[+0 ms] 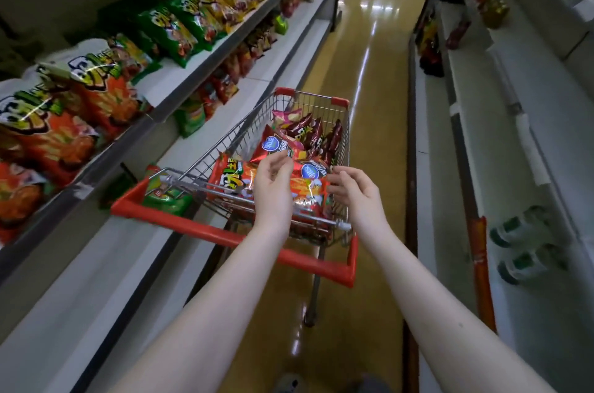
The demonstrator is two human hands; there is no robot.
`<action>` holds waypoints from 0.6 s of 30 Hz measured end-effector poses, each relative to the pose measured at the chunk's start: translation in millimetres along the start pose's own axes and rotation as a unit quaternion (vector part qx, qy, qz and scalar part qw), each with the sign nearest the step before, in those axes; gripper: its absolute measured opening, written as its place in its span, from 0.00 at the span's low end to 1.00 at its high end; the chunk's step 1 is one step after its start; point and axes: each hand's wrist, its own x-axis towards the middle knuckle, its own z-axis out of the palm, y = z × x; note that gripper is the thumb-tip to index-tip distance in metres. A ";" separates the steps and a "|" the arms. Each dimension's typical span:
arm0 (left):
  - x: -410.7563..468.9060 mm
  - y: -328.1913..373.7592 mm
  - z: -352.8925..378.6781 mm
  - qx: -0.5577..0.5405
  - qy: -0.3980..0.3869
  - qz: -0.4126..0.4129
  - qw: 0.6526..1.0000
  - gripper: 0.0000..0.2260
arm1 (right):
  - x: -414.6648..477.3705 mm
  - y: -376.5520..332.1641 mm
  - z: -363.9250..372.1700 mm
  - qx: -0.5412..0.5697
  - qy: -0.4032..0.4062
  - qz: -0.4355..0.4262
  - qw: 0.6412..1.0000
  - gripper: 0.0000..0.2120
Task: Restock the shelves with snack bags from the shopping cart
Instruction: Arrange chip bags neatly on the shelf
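— What do the snack bags look like?

— Glossy foil. The red snack bag [308, 190] between the two hands is red and orange with a blue round badge near its top; it lies on the heap inside the shopping cart [225, 233].

— Are the hands gripping it?

— The left hand [273, 187] has its fingers [283, 158] curled at the bag's upper left edge, the right hand [352, 188] has its fingers [337, 172] bent at the upper right corner. They seem to pinch the foil, though I cannot tell for sure.

— How many bags are in the cart?

— Beyond the fingers, about three dark maroon bags [316, 133] and one pink bag [286, 116]. Left of the left fingers, one more red bag [229, 177], and a green bag [165, 193] in the child seat. Others are hidden underneath.

— And the shelves?

— Far left of the fingers, the upper shelf [205, 61] carries orange, green and yellow bags in rows, too blurred to count.
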 end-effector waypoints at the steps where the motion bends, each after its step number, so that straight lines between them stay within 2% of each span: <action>1: 13.7 -5.3 8.1 -0.002 0.017 -0.005 1.000 0.07 | 18.5 2.5 -2.7 -0.002 -0.011 0.004 1.000 0.10; 9: 72.9 -32.0 66.4 -0.019 0.179 -0.041 0.983 0.06 | 131.6 23.6 -23.6 -0.023 -0.138 0.034 0.990 0.08; 14: 88.6 -37.3 90.9 -0.027 0.296 -0.085 0.951 0.05 | 185.6 26.6 -28.4 -0.054 -0.241 0.059 0.967 0.06; 18: 98.3 -43.6 88.5 -0.031 0.364 -0.120 0.923 0.06 | 209.6 33.8 -17.7 -0.070 -0.301 0.076 0.948 0.09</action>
